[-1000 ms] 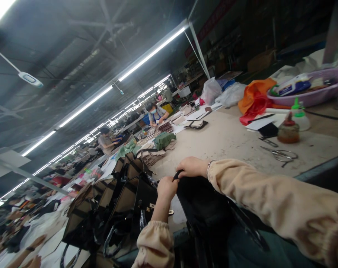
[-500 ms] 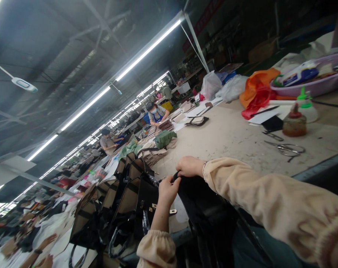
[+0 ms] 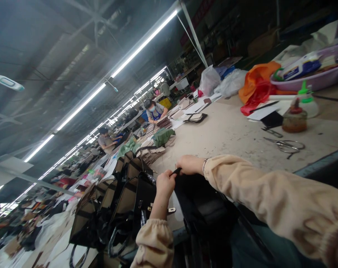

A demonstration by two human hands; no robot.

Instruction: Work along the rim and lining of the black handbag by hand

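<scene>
A black bag (image 3: 204,201) hangs at the table's front edge, close to my body. My left hand (image 3: 165,182) is closed, pinching the end of a narrow black strap (image 3: 176,171) at the bag's top. My right hand (image 3: 190,165) grips the same strap just to the right, its fingers curled and partly hidden. Only a short piece of strap shows between the two hands. Left of my left hand stand several black handbags (image 3: 127,197) with tan insides, close together. A small gold-coloured metal fitting (image 3: 171,210) lies below my left wrist.
On the table (image 3: 227,126) at right lie scissors (image 3: 287,146), a brown glue jar (image 3: 294,120) and a green-capped bottle (image 3: 308,104). A purple basin (image 3: 319,80) and plastic bags (image 3: 232,85) sit farther back. Beyond a green bundle (image 3: 163,137), a co-worker (image 3: 155,111) handles stacked pieces.
My left hand has shifted slightly left and up, and the strap stretches a little between both hands. The right hand has hardly moved. Another person's hands at the lower left are out of view.
</scene>
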